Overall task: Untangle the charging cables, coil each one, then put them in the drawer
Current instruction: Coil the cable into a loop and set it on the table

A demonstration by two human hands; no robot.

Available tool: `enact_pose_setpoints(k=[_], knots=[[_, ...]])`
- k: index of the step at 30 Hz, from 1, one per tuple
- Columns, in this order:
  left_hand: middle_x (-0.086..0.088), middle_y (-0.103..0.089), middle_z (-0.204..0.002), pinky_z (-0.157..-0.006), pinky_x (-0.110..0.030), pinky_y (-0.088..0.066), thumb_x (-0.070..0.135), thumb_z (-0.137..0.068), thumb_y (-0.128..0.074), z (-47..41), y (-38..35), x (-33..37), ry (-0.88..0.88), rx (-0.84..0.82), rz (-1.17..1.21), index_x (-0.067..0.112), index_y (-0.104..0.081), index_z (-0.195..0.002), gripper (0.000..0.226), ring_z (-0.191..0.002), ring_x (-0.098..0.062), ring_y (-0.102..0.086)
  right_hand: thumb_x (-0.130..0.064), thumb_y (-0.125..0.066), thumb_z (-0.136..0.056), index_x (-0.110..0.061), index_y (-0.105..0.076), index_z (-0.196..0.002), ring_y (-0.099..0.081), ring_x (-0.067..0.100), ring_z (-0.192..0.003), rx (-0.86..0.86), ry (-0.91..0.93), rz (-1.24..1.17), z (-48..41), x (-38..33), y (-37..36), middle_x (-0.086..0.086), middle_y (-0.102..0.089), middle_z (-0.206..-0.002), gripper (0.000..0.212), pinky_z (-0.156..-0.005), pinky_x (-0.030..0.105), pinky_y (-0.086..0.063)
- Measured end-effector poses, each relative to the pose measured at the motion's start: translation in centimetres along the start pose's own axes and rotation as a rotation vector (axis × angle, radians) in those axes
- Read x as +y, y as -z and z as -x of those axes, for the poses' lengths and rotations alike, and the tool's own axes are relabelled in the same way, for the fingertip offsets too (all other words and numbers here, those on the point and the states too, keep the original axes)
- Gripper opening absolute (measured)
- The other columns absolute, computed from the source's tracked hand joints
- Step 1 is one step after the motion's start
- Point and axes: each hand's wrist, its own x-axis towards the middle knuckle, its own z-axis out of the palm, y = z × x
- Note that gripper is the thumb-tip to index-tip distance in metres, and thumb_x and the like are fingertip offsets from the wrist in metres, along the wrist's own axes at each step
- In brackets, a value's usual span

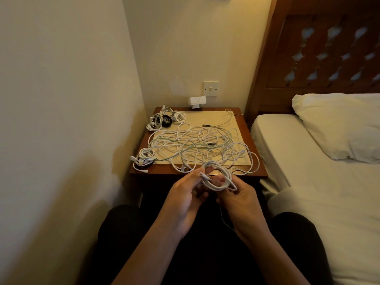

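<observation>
A person sits facing a small wooden bedside table (245, 130), seen from above, with both hands raised just before its near edge. The left hand (188, 194) pinches the plug end of a white cable between thumb and fingertips. The right hand (241, 199) has its fingers curled through a partly wound coil (223, 178) of that same cable, holding the loops together; a loose strand hangs down below the hands. On the table's beige mat (218, 119) lies a wide tangle of cables (197, 146), mostly white with 1 pale green. 2 groups of coiled cables sit on the table's left side: a far bundle (164, 120) and a near bundle (145, 158). A bed (308, 182) with a white pillow (339, 124) stands to the right.
</observation>
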Motion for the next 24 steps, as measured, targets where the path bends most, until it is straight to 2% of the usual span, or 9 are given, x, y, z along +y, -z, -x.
enact_pose_setpoints(k=[2,4,6,10,13,16,19,22,24], knots=[[-0.021,-0.072,-0.119,-0.087,-0.035,-0.048,0.021,-0.1,-0.057,0.0,0.2,0.0,-0.015,0.044,0.044,0.004,-0.075,-0.115,0.029,-0.105,-0.026,-0.066,-0.026,-0.073,-0.092,-0.025,-0.074,-0.116,-0.071,0.015,-0.085,-0.009,0.025,0.058,0.1,0.0,0.2,0.003,-0.078,-0.1,0.024,-0.073,0.027,-0.057],[-0.017,-0.074,-0.111,-0.079,-0.03,-0.051,0.017,-0.101,-0.056,0.0,0.4,0.4,-0.048,0.087,0.087,0.005,-0.076,-0.108,0.025,-0.094,-0.021,-0.067,-0.011,-0.074,-0.092,-0.025,-0.069,-0.122,-0.073,0.011,-0.097,-0.054,0.007,0.068,0.3,0.1,0.4,-0.002,-0.078,-0.107,0.033,-0.081,0.027,-0.059],[-0.011,-0.074,-0.103,-0.078,-0.03,-0.048,0.017,-0.101,-0.057,-0.2,0.8,0.8,-0.062,0.144,0.13,0.007,-0.078,-0.103,0.023,-0.089,-0.017,-0.065,-0.004,-0.073,-0.092,-0.026,-0.067,-0.123,-0.073,0.01,-0.103,-0.053,-0.02,0.09,0.5,0.2,0.8,-0.005,-0.077,-0.109,0.039,-0.088,0.03,-0.059],[-0.005,-0.072,-0.084,-0.073,-0.03,-0.048,0.016,-0.101,-0.059,0.0,0.8,1.3,-0.04,0.204,0.196,0.009,-0.079,-0.093,0.023,-0.075,-0.013,-0.064,-0.011,-0.068,-0.097,-0.019,-0.072,-0.11,-0.076,0.015,-0.092,0.023,0.006,0.134,0.7,0.0,1.3,0.002,-0.078,-0.099,0.016,-0.079,0.029,-0.062],[-0.009,-0.075,-0.092,-0.074,-0.031,-0.049,0.018,-0.102,-0.057,0.2,0.2,0.9,-0.041,0.2,0.15,0.009,-0.078,-0.09,0.026,-0.077,-0.015,-0.067,-0.007,-0.065,-0.098,-0.011,-0.071,-0.107,-0.078,0.021,-0.088,0.08,-0.008,-0.028,0.9,0.0,0.5,0.008,-0.079,-0.093,0.012,-0.075,0.027,-0.062],[-0.016,-0.077,-0.097,-0.08,-0.036,-0.051,0.019,-0.103,-0.053,0.3,-0.2,0.4,-0.037,0.193,0.12,0.005,-0.078,-0.093,0.03,-0.083,-0.022,-0.069,-0.007,-0.063,-0.099,-0.01,-0.072,-0.106,-0.077,0.02,-0.088,0.085,-0.07,-0.172,1.0,-0.1,-0.6,0.011,-0.079,-0.095,0.011,-0.076,0.03,-0.061],[-0.023,-0.075,-0.103,-0.086,-0.041,-0.056,0.016,-0.105,-0.049,0.6,-0.3,0.4,-0.067,0.171,0.163,-0.003,-0.069,-0.109,0.028,-0.087,-0.026,-0.074,-0.008,-0.063,-0.1,-0.011,-0.074,-0.104,-0.075,0.017,-0.088,0.082,-0.093,-0.143,0.9,0.1,-1.1,0.008,-0.078,-0.096,0.013,-0.078,0.029,-0.061],[-0.021,-0.076,-0.101,-0.088,-0.041,-0.057,0.014,-0.106,-0.049,0.7,0.1,0.7,-0.124,0.16,0.103,-0.001,-0.069,-0.109,0.026,-0.09,-0.024,-0.074,-0.01,-0.064,-0.099,-0.013,-0.075,-0.103,-0.075,0.017,-0.087,0.082,-0.096,-0.098,0.6,0.3,-1.0,0.006,-0.078,-0.095,0.012,-0.075,0.027,-0.061],[-0.02,-0.076,-0.107,-0.09,-0.04,-0.056,0.015,-0.106,-0.049,0.7,0.5,0.8,-0.111,0.145,0.071,0.0,-0.07,-0.111,0.026,-0.092,-0.024,-0.075,-0.013,-0.068,-0.098,-0.019,-0.076,-0.1,-0.074,0.014,-0.083,0.069,-0.066,0.028,0.5,0.2,-0.9,0.001,-0.078,-0.092,0.011,-0.07,0.024,-0.059]])
